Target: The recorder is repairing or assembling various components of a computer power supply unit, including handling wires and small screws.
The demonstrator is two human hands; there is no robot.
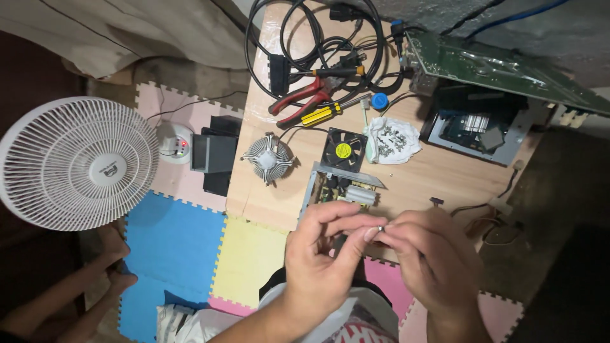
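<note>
Low over a floor of pink, blue and yellow foam mats sits a wooden board [413, 181] strewn with computer parts. Just in front of it, the left hand [321, 254] and right hand [429, 257] meet fingertip to fingertip, both pinched on a small metal piece [380, 227], seemingly a screw or ring; it is too tiny to tell which. It looks light, hard and slick, easy to drop, so a firm fingertip pinch at its sides suits it. Behind the hands lies an open metal casing [346, 187] holding a circuit board, with a black fan [344, 150] and a round finned heatsink [268, 159] beside it. Farther back, a white cloth [392, 141] cradles a heap of screws, near red-handled pliers [298, 101] and a yellow-handled screwdriver [321, 115].
</note>
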